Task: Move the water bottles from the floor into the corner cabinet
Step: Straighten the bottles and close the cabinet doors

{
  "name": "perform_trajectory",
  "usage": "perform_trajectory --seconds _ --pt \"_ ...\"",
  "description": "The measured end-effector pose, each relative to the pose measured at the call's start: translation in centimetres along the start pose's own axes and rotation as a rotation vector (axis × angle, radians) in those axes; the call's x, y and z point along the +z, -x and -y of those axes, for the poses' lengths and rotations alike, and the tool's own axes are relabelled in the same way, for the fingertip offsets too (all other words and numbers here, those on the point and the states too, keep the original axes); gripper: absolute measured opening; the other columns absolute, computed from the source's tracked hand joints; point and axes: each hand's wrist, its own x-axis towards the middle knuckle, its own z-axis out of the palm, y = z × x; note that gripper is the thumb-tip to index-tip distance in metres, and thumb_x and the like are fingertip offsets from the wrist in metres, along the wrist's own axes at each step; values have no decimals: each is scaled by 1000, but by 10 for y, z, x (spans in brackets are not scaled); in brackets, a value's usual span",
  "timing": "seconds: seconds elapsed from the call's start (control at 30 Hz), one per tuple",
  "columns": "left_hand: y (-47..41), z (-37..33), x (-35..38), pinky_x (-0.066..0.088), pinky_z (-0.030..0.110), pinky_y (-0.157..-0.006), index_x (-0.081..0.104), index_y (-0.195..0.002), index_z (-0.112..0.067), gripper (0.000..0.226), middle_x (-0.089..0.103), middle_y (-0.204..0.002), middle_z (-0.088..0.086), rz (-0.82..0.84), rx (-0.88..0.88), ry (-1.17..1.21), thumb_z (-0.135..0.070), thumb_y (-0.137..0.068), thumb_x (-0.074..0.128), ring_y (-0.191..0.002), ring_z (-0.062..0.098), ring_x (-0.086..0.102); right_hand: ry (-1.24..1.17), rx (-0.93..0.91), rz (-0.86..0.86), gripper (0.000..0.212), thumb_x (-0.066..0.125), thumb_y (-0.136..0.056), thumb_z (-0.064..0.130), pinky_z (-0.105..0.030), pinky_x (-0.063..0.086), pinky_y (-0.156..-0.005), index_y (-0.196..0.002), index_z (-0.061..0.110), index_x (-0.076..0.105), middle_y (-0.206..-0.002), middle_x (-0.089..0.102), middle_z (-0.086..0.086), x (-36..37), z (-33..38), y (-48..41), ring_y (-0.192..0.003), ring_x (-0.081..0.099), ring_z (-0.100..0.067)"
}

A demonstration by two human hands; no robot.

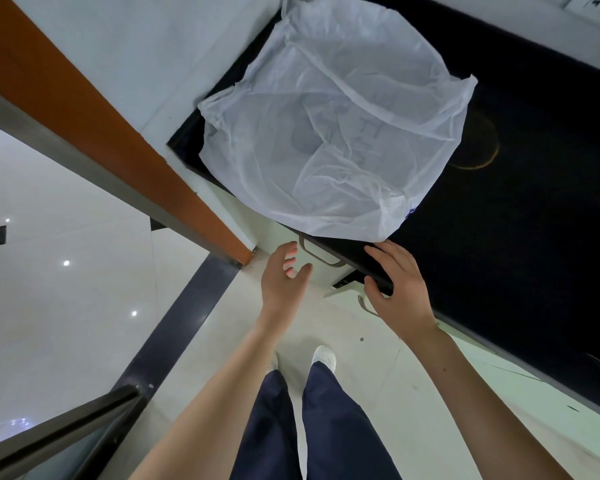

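No water bottle shows in this view. I look straight down at a white corner cabinet front [274,233] under a black countertop [516,209]. My left hand [283,275] hovers with its fingers spread, just left of a bronze door handle [317,253], holding nothing. My right hand [397,285] lies on the countertop's front edge, fingers flat on top and thumb against the rim. Below it a second handle [365,304] sits on a white door [343,289] that looks slightly ajar.
A large translucent white plastic bag [336,133] lies on the countertop and overhangs its front edge. An orange-brown door frame [94,119] runs diagonally at left, with a dark floor strip [184,313] below. My legs and white shoes [324,356] stand on pale tiles.
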Motion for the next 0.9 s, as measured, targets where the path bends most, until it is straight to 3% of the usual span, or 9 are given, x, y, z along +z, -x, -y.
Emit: perform_trajectory --seconds 0.13,0.43,0.57,0.73,0.9 --pt "21 -24 -15 47 25 -98 58 -121 -28 37 60 -116 -16 26 161 -111 -13 -88 65 -110 4 57 -14 51 -37 47 71 -86 9 -30 39 -109 -132 12 61 -138 54 2 -22 11 12 -135 44 -16" --pt "41 -67 -11 39 19 -98 59 -128 -15 43 61 -127 -3 271 665 -551 -22 -87 70 -118 10 54 -13 288 -165 47 68 -91 16 -19 28 -109 -137 19 57 -139 43 19 -64 21 73 -139 35 -8" --pt "36 -65 6 31 11 -102 58 -131 -12 52 58 -132 2 441 825 -642 -25 -84 74 -122 11 49 15 442 -232 50 68 -90 19 -25 30 -109 -139 20 54 -147 46 9 -57 18 99 -142 33 -10" --pt "20 -46 29 37 37 -112 52 -138 -10 62 51 -143 6 651 1007 -741 -28 -82 74 -137 22 41 44 552 -291 55 69 -90 22 -31 26 -117 -142 20 50 -150 44 5 -39 9 110 -145 29 -13" --pt "2 -27 50 29 42 -117 49 -141 -9 68 47 -147 6 700 1105 -829 -34 -82 72 -141 25 35 74 541 -317 58 72 -88 22 -41 22 -122 -142 17 50 -151 45 2 -27 -6 103 -147 27 -15"
